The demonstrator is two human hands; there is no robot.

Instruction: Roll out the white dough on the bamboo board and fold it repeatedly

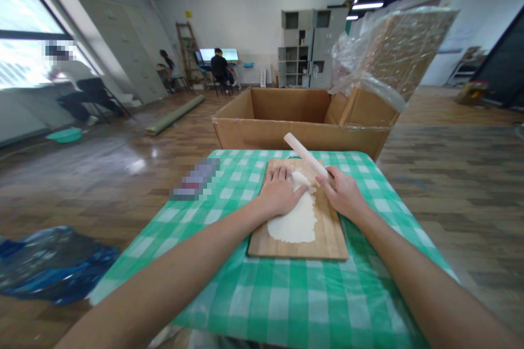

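A flattened sheet of white dough (297,221) lies on a wooden cutting board (327,240) on a table with a green-and-white checked cloth (286,300). My left hand (278,193) rests flat on the far end of the dough, fingers stretched out. The dough's far edge is folded up beside its fingertips. My right hand (344,193) is closed around one end of a white rolling pin (305,154), which points up and away to the left, lifted off the dough.
A large open cardboard box (295,128) stands just behind the table, with a plastic-wrapped flap (393,54) raised at its right. A blue plastic bag (53,264) lies on the wooden floor at left. People sit at desks far back and by the window.
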